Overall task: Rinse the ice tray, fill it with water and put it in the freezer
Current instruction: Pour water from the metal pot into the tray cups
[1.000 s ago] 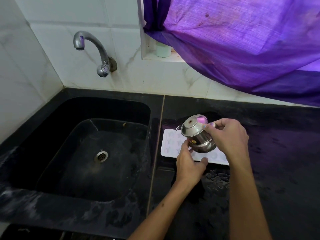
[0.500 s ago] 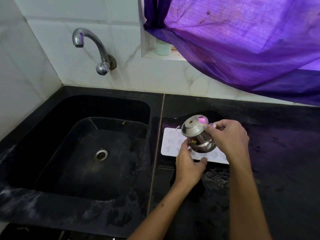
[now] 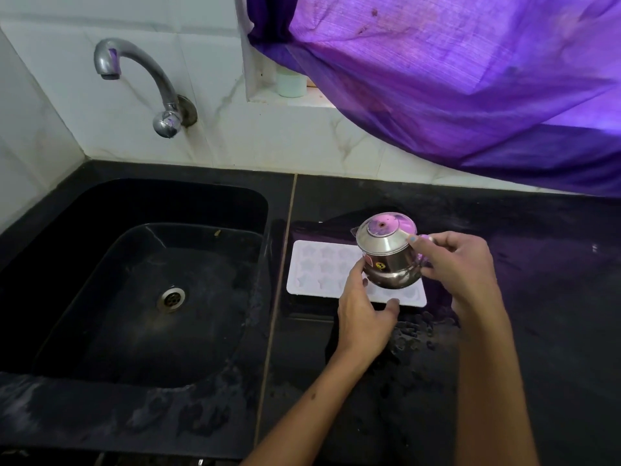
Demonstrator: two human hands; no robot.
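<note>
Spillage is your risk: your right hand (image 3: 460, 267) pinches the handle of the small lidded steel pot (image 3: 386, 253), tilted over the white star-moulded ice tray (image 3: 319, 267) lying flat on the black stone tabletop (image 3: 537, 297) beside the black sink (image 3: 161, 290). Your left hand (image 3: 363, 311) steadies the tray's near edge, thumb extended, fingers hidden. Tip faster and water probably overshoots the shallow moulds.

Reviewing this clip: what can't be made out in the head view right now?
- Whether water is leaving the steel pot: its spout faces away.
- The right part of the ice tray: pot and both hands cover it.
- Water level in the tray's cells: too faint.
- Left hand fingertips: behind the pot.
- The freezer: outside the frame.
</note>
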